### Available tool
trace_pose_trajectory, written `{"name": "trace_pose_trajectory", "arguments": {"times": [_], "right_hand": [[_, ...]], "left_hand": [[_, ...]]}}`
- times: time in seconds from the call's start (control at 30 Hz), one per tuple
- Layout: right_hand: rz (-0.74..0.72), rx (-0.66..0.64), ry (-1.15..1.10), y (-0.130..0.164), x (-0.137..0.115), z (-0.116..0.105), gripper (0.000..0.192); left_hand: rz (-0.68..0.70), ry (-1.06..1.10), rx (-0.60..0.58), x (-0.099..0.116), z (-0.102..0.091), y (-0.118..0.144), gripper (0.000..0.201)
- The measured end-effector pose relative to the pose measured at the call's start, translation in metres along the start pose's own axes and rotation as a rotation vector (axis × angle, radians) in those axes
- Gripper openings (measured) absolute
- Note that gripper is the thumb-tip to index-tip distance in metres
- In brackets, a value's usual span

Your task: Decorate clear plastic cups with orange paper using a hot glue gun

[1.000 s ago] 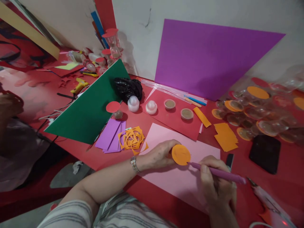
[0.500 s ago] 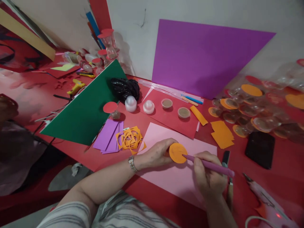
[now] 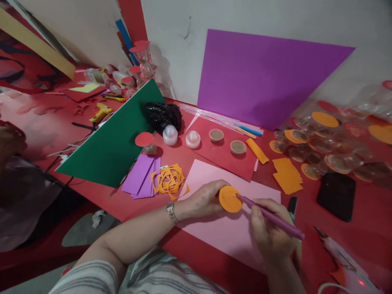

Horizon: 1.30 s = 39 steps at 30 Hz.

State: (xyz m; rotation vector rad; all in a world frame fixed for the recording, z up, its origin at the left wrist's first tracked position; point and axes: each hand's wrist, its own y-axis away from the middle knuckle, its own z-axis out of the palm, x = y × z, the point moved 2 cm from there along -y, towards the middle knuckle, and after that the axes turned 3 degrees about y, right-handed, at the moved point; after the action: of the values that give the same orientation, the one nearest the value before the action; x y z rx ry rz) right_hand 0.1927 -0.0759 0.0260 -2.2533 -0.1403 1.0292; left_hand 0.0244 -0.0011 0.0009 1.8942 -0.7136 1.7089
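Orange paper disc [image 3: 229,201] held over pink sheet [image 3: 226,239]; left hand [image 3: 206,199] closed on disc's left edge. Right hand [image 3: 272,230] grips purple marker [image 3: 277,219], fingers pinched round barrel, tip at disc's upper right. Left of sheet: tangled orange offcuts [image 3: 170,179], purple paper strips [image 3: 137,177]. Right: orange paper pieces [image 3: 286,177], black phone [image 3: 337,197]. Beyond: red sheet [image 3: 220,158] bearing two small brown-filled cups [image 3: 238,147].
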Motion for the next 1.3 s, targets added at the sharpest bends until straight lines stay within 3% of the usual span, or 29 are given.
{"name": "trace_pose_trajectory", "arguments": {"times": [0.4, 0.8, 1.3], "right_hand": [[0.003, 0.007, -0.020, 0.010, 0.009, 0.007, 0.010], [-0.012, -0.022, -0.017, 0.009, 0.010, 0.013, 0.011], [-0.057, -0.169, -0.118, 0.009, -0.006, 0.012, 0.017]], "left_hand": [[-0.058, -0.031, -0.003, -0.001, -0.001, 0.001, 0.039], [-0.022, -0.067, -0.015, -0.004, -0.001, 0.000, 0.036], [-0.027, 0.004, -0.030, 0.001, -0.001, -0.001, 0.034]]}}
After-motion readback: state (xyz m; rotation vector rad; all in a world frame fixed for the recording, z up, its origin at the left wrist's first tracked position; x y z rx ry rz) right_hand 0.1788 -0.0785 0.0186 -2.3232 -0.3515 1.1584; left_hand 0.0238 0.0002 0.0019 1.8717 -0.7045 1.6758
